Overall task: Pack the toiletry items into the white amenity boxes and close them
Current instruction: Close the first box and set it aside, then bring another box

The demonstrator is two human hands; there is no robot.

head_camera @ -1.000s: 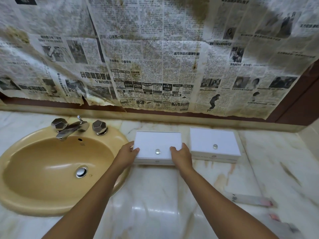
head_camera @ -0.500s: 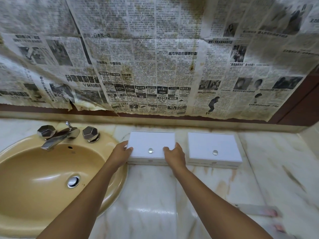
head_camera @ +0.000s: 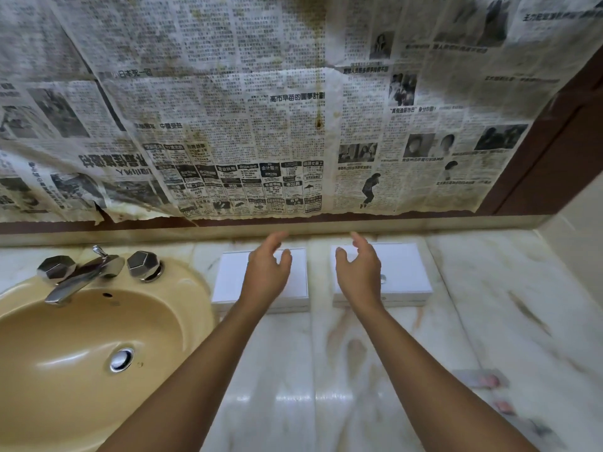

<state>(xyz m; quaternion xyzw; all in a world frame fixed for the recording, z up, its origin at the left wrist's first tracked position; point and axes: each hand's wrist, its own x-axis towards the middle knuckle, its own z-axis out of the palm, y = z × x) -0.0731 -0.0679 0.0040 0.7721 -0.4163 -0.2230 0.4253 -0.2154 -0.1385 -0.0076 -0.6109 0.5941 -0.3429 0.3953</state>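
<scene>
Hovering with loose, empty fingers, the left hand (head_camera: 268, 272) is over the left box (head_camera: 228, 282) and the right hand (head_camera: 358, 272) over the right box (head_camera: 408, 272), both lids down by the far wall. Packing looks pending: next, lift a lid, then fetch the blurred sachets (head_camera: 483, 380) near right.

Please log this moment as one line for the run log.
left hand: open over closed left white box | right hand: open over closed right white box

Two flat white amenity boxes were seen lying closed side by side on the worktop: the left box (head_camera: 228, 282) beside the sink, the right box (head_camera: 408, 272) just apart, a small round knob (head_camera: 383, 279) on its lid.
</scene>
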